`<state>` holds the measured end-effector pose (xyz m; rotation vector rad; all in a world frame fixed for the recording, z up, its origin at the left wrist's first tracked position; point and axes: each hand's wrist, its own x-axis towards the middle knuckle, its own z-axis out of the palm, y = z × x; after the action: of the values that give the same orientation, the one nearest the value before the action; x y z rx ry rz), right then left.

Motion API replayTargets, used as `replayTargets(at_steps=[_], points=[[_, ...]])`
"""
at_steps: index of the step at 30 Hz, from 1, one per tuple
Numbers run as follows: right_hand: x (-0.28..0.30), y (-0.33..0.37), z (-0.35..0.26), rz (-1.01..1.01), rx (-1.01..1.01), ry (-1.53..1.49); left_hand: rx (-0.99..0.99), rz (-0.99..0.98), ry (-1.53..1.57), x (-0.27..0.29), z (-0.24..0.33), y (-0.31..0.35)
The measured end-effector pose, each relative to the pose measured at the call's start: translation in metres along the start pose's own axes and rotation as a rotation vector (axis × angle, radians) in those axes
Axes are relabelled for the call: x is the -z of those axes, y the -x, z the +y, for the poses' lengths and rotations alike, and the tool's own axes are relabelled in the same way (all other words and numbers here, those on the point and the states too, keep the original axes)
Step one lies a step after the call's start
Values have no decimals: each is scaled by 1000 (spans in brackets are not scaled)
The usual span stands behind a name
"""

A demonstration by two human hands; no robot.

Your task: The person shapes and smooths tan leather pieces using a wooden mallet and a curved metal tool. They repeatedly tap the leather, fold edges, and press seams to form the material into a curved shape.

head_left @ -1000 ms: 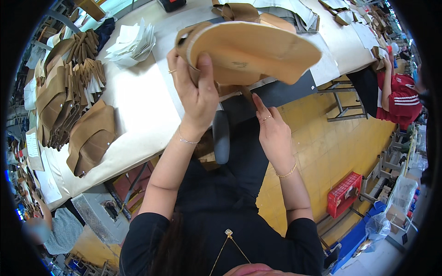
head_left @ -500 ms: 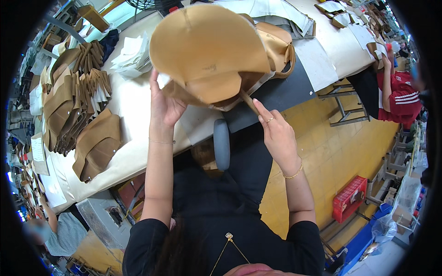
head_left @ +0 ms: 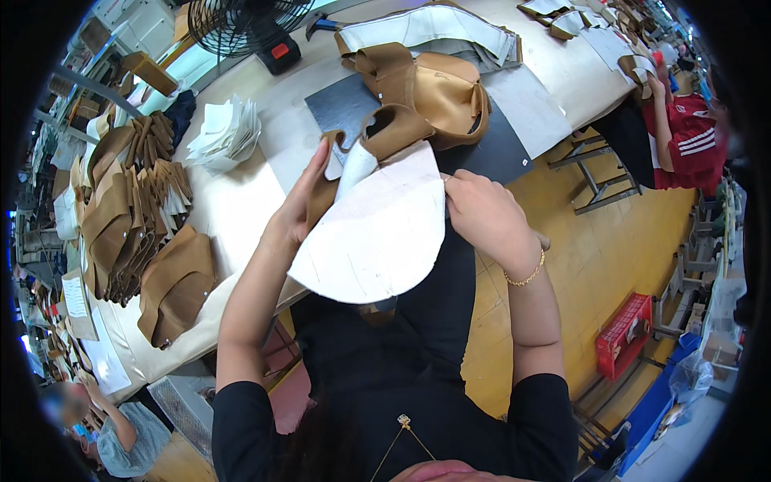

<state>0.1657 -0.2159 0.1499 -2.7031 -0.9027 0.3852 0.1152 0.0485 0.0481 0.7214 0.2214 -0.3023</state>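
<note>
At the table's near edge, the left hand, fingers half-closed, holds a white-backed brown piece; the right hand, fingers curled, seemingly pinches its rim.

The white-faced piece looks matt, the tan leather-like piece smooth and softly glossy.

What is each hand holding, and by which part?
The left hand holds the leather piece by its brown left side; the right hand is at its upper right edge and seems to hold a stick, grip hidden.
</note>
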Motion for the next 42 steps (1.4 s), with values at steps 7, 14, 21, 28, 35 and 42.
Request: replayTargets(at_steps=[7,14,21,28,35,42], points=[[0,6,-1,49,18,17,-490,338,-311,-14,46,23],[16,40,5,265,193,41,-798,465,-1206,-12,74,5],[23,39,5,426,244,-102,-656,69,-994,-39,71,18],[10,21,-4,410,236,-137,-493,161,-1090,-84,55,31],[3,39,3,417,257,-310,-651,319,-822,-84,54,35],[-34,44,13,387,172,-159,-1030,72,-1289,-99,62,19]])
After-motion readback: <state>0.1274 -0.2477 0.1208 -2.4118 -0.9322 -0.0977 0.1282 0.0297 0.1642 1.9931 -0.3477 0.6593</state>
